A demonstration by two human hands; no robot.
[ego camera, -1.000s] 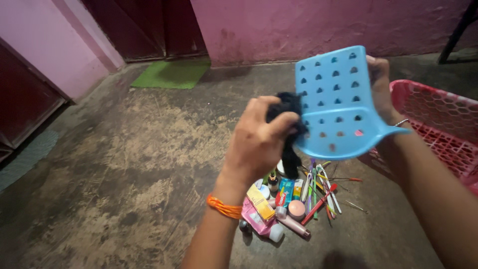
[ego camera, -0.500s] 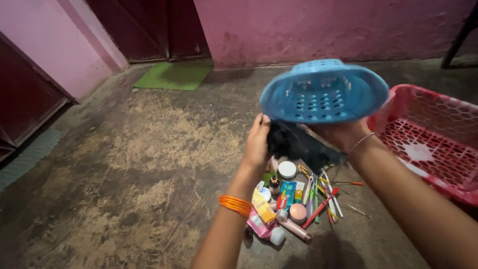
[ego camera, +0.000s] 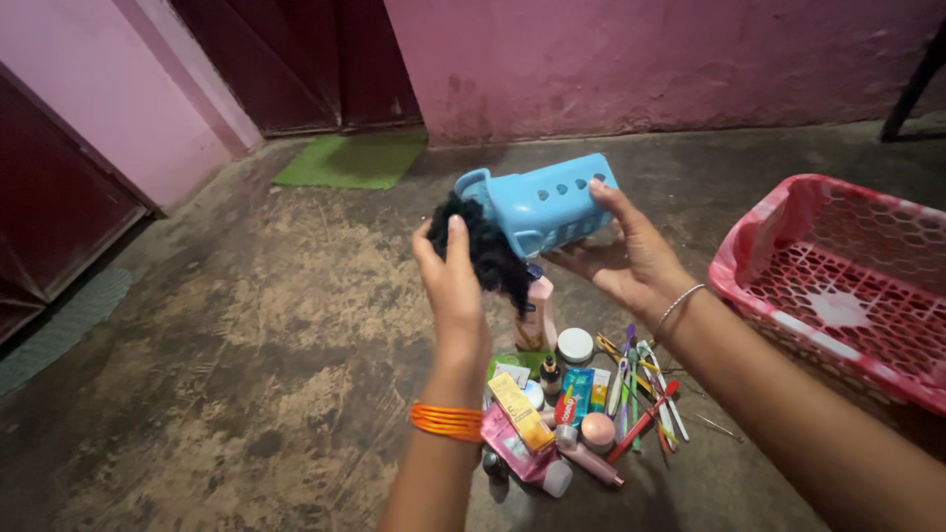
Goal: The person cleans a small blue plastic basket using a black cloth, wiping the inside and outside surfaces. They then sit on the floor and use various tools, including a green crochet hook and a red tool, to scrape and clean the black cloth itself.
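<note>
Fingers (ego camera: 455,258) of left hand (ego camera: 453,291) press a black cloth (ego camera: 483,251) against the blue perforated basket (ego camera: 542,205); right hand (ego camera: 621,258) cups that basket (tilted sideways) above toiletries (ego camera: 572,399) scattered on the floor (ego camera: 246,325).

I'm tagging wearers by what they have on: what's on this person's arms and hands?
Both forearms are bare, with no sleeves or gloves. The left hand has a stack of orange bangles at the wrist. The right hand has one thin silver bangle. No rings visible.

A home – pink walls (ego camera: 650,59), doormat (ego camera: 355,160), toiletries (ego camera: 567,394).
</note>
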